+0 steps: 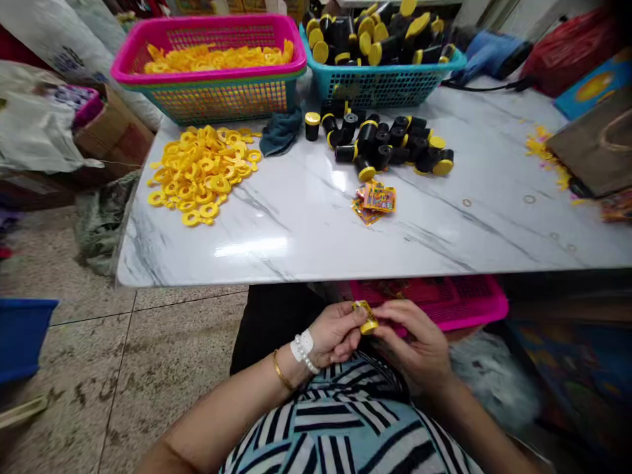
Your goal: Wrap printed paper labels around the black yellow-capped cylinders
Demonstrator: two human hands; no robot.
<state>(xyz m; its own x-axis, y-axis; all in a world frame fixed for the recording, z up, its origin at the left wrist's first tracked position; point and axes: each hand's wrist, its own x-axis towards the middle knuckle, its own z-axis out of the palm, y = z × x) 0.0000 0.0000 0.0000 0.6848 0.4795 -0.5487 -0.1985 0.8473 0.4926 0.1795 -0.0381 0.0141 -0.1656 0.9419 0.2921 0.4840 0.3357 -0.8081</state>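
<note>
Below the table's front edge, over my lap, my left hand (pixel 336 332) and my right hand (pixel 417 342) pinch a small yellow capped piece (pixel 366 318) between their fingertips. Both hands are closed on it. On the marble table (pixel 306 230) lie a pile of yellow rings (pixel 200 171), a cluster of black tubes with yellow caps (pixel 390 145) and a few small colourful packets (pixel 375 201).
At the back stand a pink basket (pixel 207 72) of yellow rings and a teal basket (pixel 380 79) of black tubes. A dark cloth (pixel 281 131) lies between them. A pink tray (pixel 444 303) sits under the table. A blue bin (pixel 22 339) stands on the floor at left.
</note>
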